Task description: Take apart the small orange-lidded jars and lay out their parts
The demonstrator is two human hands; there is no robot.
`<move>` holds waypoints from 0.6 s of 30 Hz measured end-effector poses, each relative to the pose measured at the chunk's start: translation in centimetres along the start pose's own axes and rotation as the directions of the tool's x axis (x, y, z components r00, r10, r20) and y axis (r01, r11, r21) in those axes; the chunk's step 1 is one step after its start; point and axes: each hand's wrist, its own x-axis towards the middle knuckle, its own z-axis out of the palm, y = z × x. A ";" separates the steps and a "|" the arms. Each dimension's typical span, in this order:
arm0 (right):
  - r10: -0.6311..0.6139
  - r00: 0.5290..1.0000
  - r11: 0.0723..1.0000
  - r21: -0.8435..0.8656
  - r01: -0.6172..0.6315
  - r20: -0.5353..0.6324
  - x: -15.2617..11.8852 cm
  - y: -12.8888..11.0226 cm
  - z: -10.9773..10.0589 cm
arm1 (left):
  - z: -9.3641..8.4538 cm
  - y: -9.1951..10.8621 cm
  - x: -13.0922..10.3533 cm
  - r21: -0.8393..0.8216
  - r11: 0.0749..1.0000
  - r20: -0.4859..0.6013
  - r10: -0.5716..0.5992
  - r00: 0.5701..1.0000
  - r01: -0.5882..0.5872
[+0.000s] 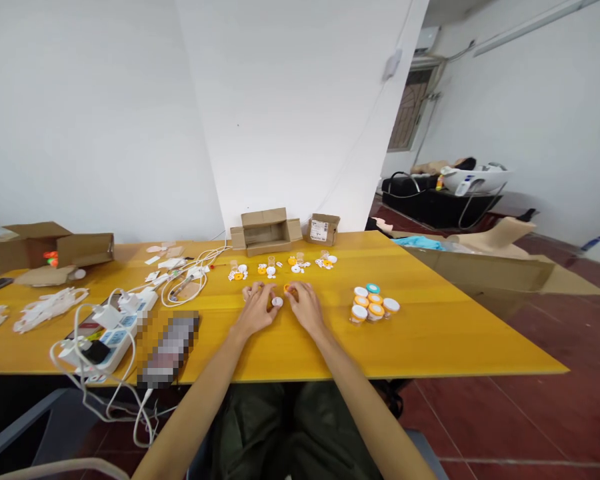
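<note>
My left hand point(256, 309) is low over the yellow table, its fingers bent. Its thumb and forefinger close on a small white disc point(277, 302); whatever lies under the other fingers is hidden. Just to the right, my right hand point(306, 307) pinches a small orange ring point(287, 288) at its fingertips. Beyond the hands, loose orange rings, white discs and small white pieces point(271, 271) lie in several little groups, each beside a clear cup point(300, 257). Right of my hands stands a cluster of clear jars with orange, white and teal lids point(375, 300).
An open cardboard box point(266, 233) and a smaller box point(323, 230) stand against the wall. To the left are a power strip point(125, 330) with chargers, tangled white cables point(200, 267) and a phone point(170, 350) near the front edge. Another open carton point(55, 247) sits far left.
</note>
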 end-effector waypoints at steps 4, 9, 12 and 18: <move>-0.004 0.996 0.992 -0.127 0.016 0.094 -0.1 0.4 0.2 | 0.1 -0.3 0.0 -0.026 0.999 0.001 0.019 1.000 -0.019; -0.024 0.991 0.992 -0.123 0.040 0.135 -0.1 0.4 0.4 | 0.2 -0.3 -0.1 -0.044 0.999 0.000 0.027 1.000 -0.027; -0.018 0.991 0.994 -0.101 0.032 0.136 -0.1 0.5 0.6 | 0.3 -0.4 -0.2 -0.044 0.999 0.003 0.028 1.000 -0.028; -0.030 0.993 0.999 -0.033 0.034 0.114 -0.2 1.0 1.1 | 0.3 -0.4 0.0 -0.037 0.999 -0.002 -0.011 1.000 0.011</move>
